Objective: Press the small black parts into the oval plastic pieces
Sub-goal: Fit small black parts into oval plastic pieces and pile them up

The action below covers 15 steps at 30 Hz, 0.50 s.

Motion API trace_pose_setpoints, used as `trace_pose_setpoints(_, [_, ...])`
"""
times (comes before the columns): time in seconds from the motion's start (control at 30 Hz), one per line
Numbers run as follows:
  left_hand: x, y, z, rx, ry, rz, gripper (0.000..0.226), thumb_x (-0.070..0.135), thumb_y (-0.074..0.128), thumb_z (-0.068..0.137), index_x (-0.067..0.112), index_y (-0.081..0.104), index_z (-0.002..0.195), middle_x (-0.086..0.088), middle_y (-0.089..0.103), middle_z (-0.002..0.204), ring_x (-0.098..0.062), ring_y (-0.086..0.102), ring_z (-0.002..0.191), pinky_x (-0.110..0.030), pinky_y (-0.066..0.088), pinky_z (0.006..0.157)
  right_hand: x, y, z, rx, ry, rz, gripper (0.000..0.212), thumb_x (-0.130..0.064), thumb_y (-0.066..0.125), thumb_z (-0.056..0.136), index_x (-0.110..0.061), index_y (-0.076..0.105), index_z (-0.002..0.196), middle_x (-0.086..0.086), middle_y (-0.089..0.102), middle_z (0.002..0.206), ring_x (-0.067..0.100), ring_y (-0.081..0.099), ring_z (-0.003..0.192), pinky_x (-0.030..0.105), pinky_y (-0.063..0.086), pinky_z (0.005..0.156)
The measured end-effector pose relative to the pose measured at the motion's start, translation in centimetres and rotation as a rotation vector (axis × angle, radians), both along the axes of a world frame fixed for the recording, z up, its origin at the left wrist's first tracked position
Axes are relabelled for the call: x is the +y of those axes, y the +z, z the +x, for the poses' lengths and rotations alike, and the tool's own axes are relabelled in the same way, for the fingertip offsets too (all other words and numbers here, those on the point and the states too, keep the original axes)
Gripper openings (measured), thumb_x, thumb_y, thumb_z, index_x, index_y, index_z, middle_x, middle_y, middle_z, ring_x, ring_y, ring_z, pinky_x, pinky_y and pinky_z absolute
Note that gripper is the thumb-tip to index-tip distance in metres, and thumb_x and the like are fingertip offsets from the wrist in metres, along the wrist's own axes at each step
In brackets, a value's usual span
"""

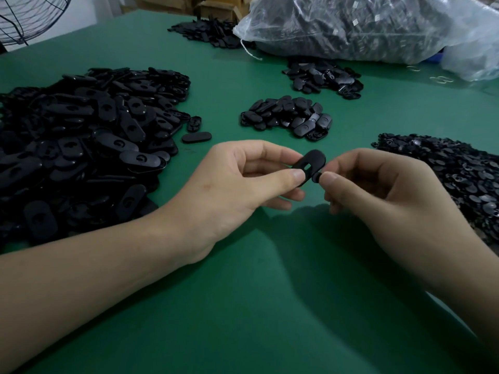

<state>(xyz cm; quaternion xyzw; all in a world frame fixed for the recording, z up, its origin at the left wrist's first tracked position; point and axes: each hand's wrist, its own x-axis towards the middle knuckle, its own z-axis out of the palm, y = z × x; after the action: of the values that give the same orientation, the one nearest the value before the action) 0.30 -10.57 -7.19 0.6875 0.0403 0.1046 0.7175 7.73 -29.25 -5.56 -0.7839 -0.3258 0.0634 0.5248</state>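
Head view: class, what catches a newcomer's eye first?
At centre, the left hand pinches a black oval plastic piece and the right hand a small black part beside it. A heap of black ovals covers the left of the green table; a clear plastic bag lies far right.

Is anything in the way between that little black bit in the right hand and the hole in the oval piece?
Nothing visible. The right hand pinches the small black part just beside the oval piece, which the left hand holds. Its slot shows open; the left thumb lies beside it, not over it.
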Motion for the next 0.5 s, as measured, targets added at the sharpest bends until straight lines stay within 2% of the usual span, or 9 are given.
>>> trace_pose_setpoints(0.1, [-0.04, -0.15, -0.04, -0.025, 0.023, 0.047, 0.018, 0.0, 0.074, 0.089, 0.01, 0.077, 0.104, -0.005, 0.079, 0.088, -0.015, 0.077, 0.082, -0.021, 0.059, 0.074, -0.12, 0.07, -0.25, -0.238, -0.1, -0.106, 0.009, -0.038, 0.064, 0.086, -0.031, 0.069, 0.082, -0.011, 0.068, 0.073, 0.008, 0.061, 0.059, 0.017, 0.046, 0.056])
trace_pose_setpoints(0.17, [-0.05, -0.18, -0.04, -0.03, 0.039, 0.067, 0.019, -0.001, 0.075, 0.088, 0.012, 0.078, 0.101, -0.004, 0.08, 0.087, -0.014, 0.077, 0.082, -0.021, 0.059, 0.075, -0.1, 0.16, -0.43, -0.358, -0.135, -0.138, 0.006, -0.037, 0.064, 0.086, -0.033, 0.068, 0.083, -0.014, 0.067, 0.075, 0.008, 0.063, 0.066, 0.016, 0.046, 0.059])
trace_pose_setpoints(0.23, [-0.1, -0.18, -0.01, -0.022, 0.042, 0.084, 0.017, 0.0, 0.076, 0.086, 0.012, 0.078, 0.098, -0.004, 0.08, 0.086, -0.013, 0.077, 0.081, -0.02, 0.059, 0.074, -0.09, 0.15, -0.44, -0.451, -0.135, -0.164, 0.005, -0.032, 0.065, 0.086, -0.029, 0.069, 0.084, -0.013, 0.063, 0.068, 0.0, 0.06, 0.072, 0.008, 0.042, 0.062])
trace_pose_setpoints(0.33, [-0.17, -0.12, -0.03, -0.003, 0.028, 0.083, 0.014, 0.001, 0.079, 0.084, 0.009, 0.079, 0.096, -0.005, 0.08, 0.083, -0.012, 0.076, 0.078, -0.017, 0.057, 0.072, -0.08, 0.04, -0.24, -0.551, -0.135, -0.209, 0.005, -0.028, 0.066, 0.087, -0.024, 0.07, 0.086, -0.018, 0.061, 0.075, -0.004, 0.055, 0.073, 0.004, 0.038, 0.065])
trace_pose_setpoints(0.43, [-0.27, -0.02, -0.12, 0.006, 0.011, 0.088, 0.013, 0.001, 0.079, 0.083, 0.008, 0.079, 0.094, -0.006, 0.08, 0.082, -0.012, 0.077, 0.076, -0.016, 0.057, 0.072, -0.29, 0.03, -0.07, -0.614, -0.145, -0.247, 0.007, -0.031, 0.065, 0.09, -0.025, 0.068, 0.088, -0.014, 0.062, 0.078, 0.005, 0.056, 0.073, 0.016, 0.043, 0.064])
trace_pose_setpoints(0.5, [-0.3, 0.02, -0.18, 0.007, 0.002, 0.093, 0.013, 0.001, 0.079, 0.083, 0.009, 0.08, 0.093, -0.006, 0.08, 0.082, -0.012, 0.076, 0.076, -0.016, 0.057, 0.072, -0.39, 0.11, -0.04, -0.651, -0.153, -0.287, 0.009, -0.034, 0.063, 0.091, -0.026, 0.068, 0.089, -0.01, 0.062, 0.08, 0.01, 0.057, 0.071, 0.034, 0.049, 0.065])
